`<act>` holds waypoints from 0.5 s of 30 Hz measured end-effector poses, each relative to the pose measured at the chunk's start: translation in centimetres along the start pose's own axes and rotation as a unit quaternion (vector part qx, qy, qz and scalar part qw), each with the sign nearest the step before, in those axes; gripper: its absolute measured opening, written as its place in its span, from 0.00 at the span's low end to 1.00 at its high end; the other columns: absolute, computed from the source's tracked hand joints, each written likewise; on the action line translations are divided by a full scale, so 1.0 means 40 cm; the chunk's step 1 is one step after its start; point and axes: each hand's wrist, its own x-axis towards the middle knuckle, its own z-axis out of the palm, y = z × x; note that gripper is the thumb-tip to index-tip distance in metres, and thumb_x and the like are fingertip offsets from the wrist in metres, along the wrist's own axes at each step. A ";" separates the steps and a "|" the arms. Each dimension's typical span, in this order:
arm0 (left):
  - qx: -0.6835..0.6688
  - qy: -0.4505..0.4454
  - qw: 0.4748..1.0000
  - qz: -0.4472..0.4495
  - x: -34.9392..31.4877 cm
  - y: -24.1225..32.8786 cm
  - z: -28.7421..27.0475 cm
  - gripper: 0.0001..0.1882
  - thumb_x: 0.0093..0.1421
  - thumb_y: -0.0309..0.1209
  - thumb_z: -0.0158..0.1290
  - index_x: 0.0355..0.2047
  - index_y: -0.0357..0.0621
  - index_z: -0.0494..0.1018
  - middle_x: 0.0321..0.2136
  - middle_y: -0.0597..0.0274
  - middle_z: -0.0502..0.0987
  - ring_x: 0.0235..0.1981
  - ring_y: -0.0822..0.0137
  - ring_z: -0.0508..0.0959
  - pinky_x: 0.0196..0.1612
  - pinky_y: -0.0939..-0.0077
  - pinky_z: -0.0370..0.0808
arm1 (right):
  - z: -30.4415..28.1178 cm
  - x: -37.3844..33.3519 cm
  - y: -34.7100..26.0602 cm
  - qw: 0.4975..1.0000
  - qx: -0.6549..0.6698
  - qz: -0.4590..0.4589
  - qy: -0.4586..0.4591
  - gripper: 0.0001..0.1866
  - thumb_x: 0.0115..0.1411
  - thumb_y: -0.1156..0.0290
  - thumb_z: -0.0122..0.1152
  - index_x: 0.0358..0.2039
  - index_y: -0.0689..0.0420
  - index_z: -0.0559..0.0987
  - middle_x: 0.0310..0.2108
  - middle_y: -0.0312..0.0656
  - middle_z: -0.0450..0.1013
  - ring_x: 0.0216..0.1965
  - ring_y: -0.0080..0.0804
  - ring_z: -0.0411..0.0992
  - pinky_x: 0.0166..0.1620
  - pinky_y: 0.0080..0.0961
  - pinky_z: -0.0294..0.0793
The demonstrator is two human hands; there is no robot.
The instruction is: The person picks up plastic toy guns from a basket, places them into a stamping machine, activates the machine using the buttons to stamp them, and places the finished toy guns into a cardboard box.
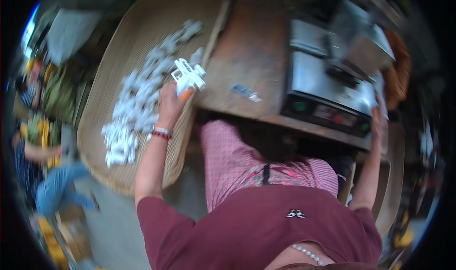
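Note:
My left hand (172,99) is closed on a white moulded plastic part (189,74), which has an open frame-like end and short arms. It is held above the right rim of a large woven tray (102,80). A long heap of similar white plastic parts (137,96) lies in that tray. My right hand (379,123) is at the right side of a metal-topped machine (327,82), with its fingers stretched out along the edge. They are blurred, and nothing shows in them. Whether they touch the machine I cannot tell.
The machine has a dark front with coloured knobs, on a worn wooden table (247,46). A small blue-and-white item (246,92) lies on the table. Orange cloth (396,70) hangs behind the machine. Another person in jeans (64,184) is at the far left, beside cartons (73,232).

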 end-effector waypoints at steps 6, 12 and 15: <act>-0.163 -0.044 0.946 0.278 0.044 0.562 0.236 0.28 0.50 0.32 0.61 0.50 0.37 0.66 0.48 0.44 0.69 0.43 0.46 0.70 0.45 0.60 0.68 | 0.186 0.234 -0.074 0.991 0.060 -0.118 -0.024 0.18 0.60 0.68 0.52 0.50 0.58 0.71 0.48 0.49 0.70 0.54 0.48 0.64 0.61 0.36 0.56; -0.113 -0.042 0.924 0.364 -0.059 0.652 0.358 0.32 0.54 0.25 0.56 0.60 0.40 0.59 0.54 0.47 0.65 0.47 0.47 0.68 0.52 0.59 0.66 | 0.237 0.247 -0.145 0.988 0.013 -0.098 0.121 0.15 0.53 0.64 0.60 0.41 0.54 0.76 0.43 0.46 0.71 0.49 0.46 0.67 0.52 0.40 0.64; -0.132 0.055 0.918 0.369 -0.041 0.689 0.383 0.28 0.54 0.25 0.54 0.56 0.37 0.64 0.52 0.47 0.67 0.40 0.50 0.69 0.46 0.61 0.67 | 0.220 0.265 -0.081 0.983 0.006 -0.065 0.171 0.15 0.52 0.66 0.61 0.40 0.56 0.75 0.42 0.48 0.71 0.48 0.47 0.68 0.47 0.37 0.65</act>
